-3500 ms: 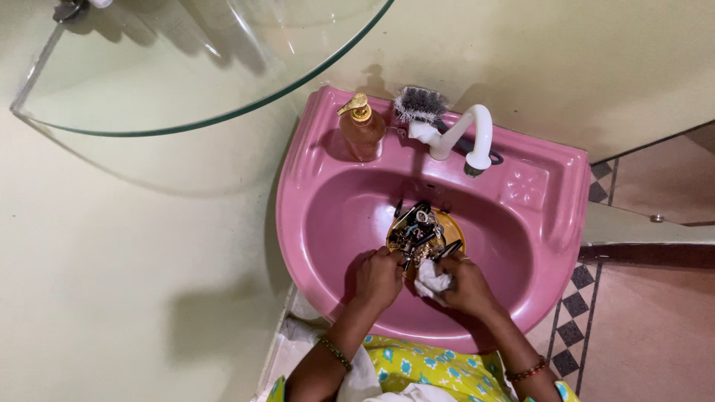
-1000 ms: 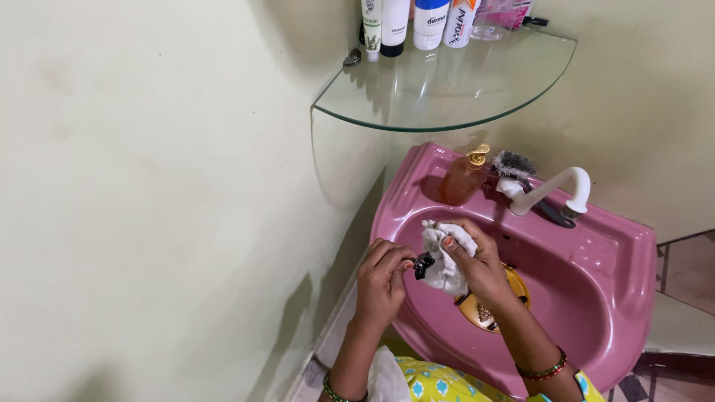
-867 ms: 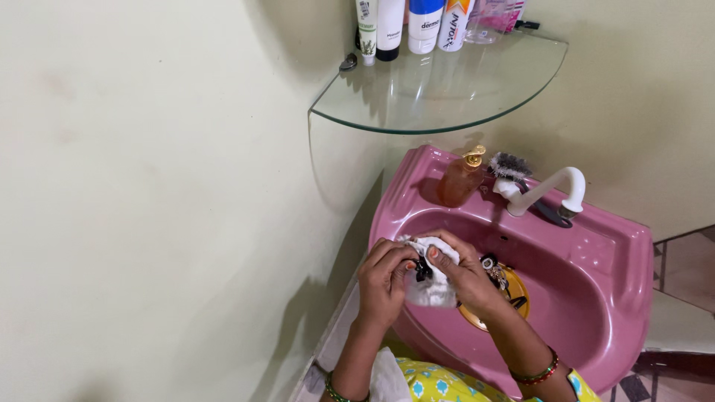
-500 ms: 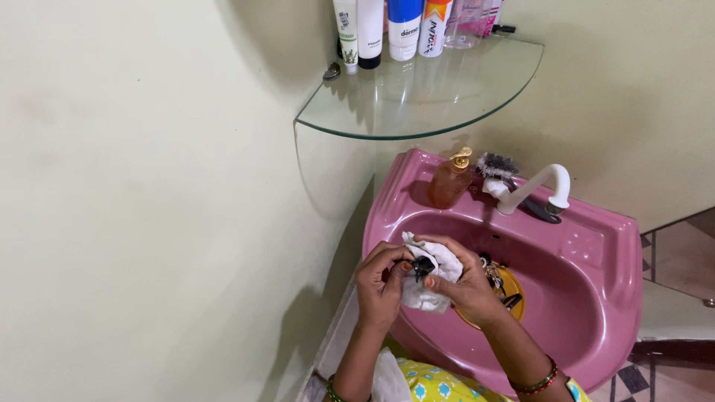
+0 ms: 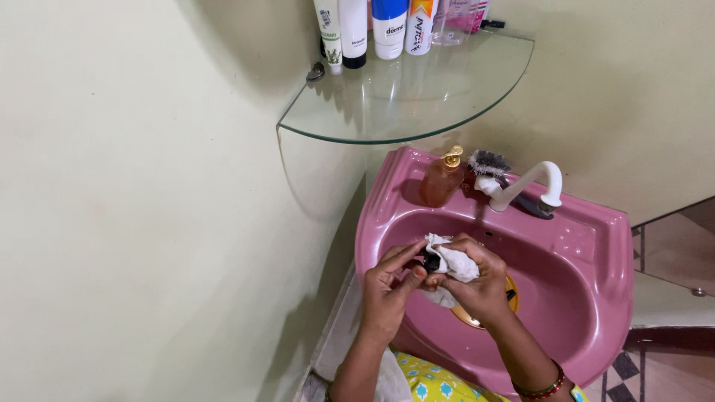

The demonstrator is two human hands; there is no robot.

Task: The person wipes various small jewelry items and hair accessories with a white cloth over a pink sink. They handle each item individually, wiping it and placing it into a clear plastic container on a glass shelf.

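Both hands are held over the left part of a pink wash basin (image 5: pixel 605 246). A small black item (image 5: pixel 430 260), too small to be identified, is pinched between the thumb and fingers of the left hand (image 5: pixel 387 286). A crumpled white cloth (image 5: pixel 453 266) is gripped in the closed right hand (image 5: pixel 480 279) and pressed against the black item, so that the 2 hands meet at the item. The black item is located at the 9 o'clock side of the basin bowl, above the basin floor.

A round yellow dish (image 5: pixel 511 292) lies in the bowl beneath the right hand and is largely covered by it; its contents cannot be made out.

At the 12 o'clock edge of the basin, an amber pump bottle (image 5: pixel 441 180) with a gold pump head is set upright. A bristle brush (image 5: pixel 488 165) lies just beside it at 3 o'clock, next to a white tap (image 5: pixel 530 184).

A curved glass corner shelf (image 5: pixel 417 97) is fixed to the wall above the basin. Several upright tubes and bottles (image 5: pixel 387 26) are lined up at its 12 o'clock edge.
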